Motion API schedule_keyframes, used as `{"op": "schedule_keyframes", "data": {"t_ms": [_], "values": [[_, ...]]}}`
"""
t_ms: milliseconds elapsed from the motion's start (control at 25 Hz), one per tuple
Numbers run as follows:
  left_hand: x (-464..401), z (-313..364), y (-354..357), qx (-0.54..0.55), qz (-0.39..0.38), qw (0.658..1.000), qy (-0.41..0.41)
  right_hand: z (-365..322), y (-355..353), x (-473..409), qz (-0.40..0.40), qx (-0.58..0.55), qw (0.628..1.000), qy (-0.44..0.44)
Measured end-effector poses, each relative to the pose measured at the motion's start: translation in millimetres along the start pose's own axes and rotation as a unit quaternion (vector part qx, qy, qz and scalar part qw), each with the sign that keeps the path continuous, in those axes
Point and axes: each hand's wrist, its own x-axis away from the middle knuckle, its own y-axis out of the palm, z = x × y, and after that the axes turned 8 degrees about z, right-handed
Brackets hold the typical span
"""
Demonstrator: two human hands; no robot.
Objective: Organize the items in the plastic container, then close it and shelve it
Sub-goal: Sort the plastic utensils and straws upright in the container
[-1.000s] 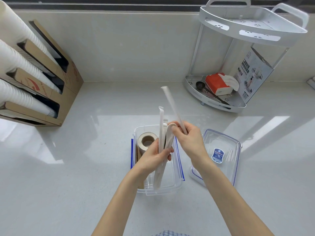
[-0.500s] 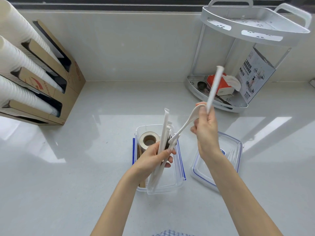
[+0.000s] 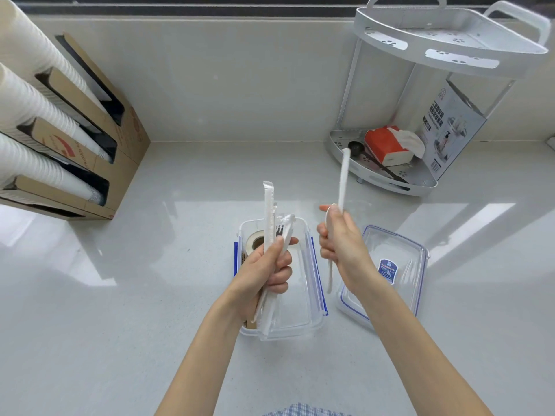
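A clear plastic container (image 3: 303, 295) with blue side clips sits on the counter, a roll of tape (image 3: 253, 242) standing at its far left end. My left hand (image 3: 264, 274) is over it, shut on a bundle of wrapped straws and cutlery (image 3: 269, 217) held upright. My right hand (image 3: 339, 241) is just right of the container, shut on a wrapped straw (image 3: 343, 178) pointing up and a white spoon (image 3: 329, 274) hanging below the fist. The container's clear lid (image 3: 399, 253) lies on the counter to the right.
A white two-tier corner rack (image 3: 420, 181) stands at the back right, holding a red tissue pack (image 3: 383, 145), a black scoop and a printed box. Cardboard dispensers with stacked white cups (image 3: 39, 139) fill the left side. The pale counter ends at a wall behind.
My right hand pulled the straw and spoon free of the left hand's bundle, then came down and back toward the container. The left hand stayed over the container.
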Motion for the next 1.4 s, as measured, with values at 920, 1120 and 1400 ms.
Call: {"op": "schedule_keyframes", "data": {"t_ms": [920,1120,1400], "values": [[12.4,5.9,-1.3,0.042,-0.103,0.992,-0.058,6.8,4.7,14.5,-0.147,0.077,0.986,0.009],[12.0,4.6,1.7,-0.016,-0.093,0.995,-0.021,7.3,2.4,15.7,-0.109,0.087,0.99,-0.013],[9.3,3.4,8.7,-0.061,-0.032,0.997,0.03,10.9,6.8,16.2,-0.079,0.039,0.995,-0.037]]}}
